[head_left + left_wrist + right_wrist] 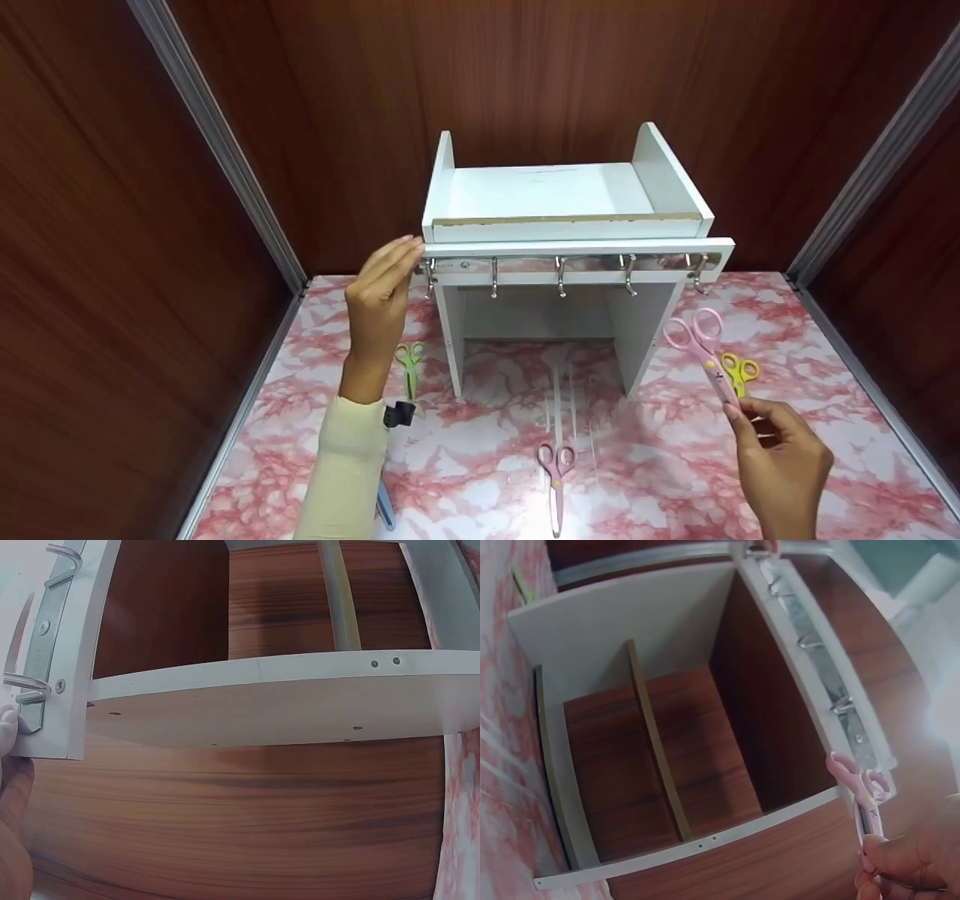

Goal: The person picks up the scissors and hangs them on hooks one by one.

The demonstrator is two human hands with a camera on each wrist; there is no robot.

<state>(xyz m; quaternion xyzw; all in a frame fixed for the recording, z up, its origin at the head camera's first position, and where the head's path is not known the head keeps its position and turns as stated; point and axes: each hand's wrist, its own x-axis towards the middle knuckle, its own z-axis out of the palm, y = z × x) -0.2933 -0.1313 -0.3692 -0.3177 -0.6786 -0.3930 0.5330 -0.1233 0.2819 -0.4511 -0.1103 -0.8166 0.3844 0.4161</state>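
My right hand (784, 454) pinches a pair of pink scissors (703, 352) by the blade end, with the handle loops up. In the right wrist view the scissors' loops (859, 778) appear near the right end of the hook rail. My left hand (382, 300) grips the left end of the white hook rail (577, 247), fingers on top. Several metal hooks (561, 276) hang along that rail, on the front of a white shelf unit (649, 330). The left wrist view shows fingers (15, 795) at the rail's end beside a hook.
On the marbled pink tabletop (285, 450) lie green scissors (409, 367) at left, yellow scissors (739, 371) behind my right hand, and another pink pair (556, 480) at front centre. A blue item (385, 504) shows partly beside my left sleeve. Brown panels (525, 75) enclose the table.
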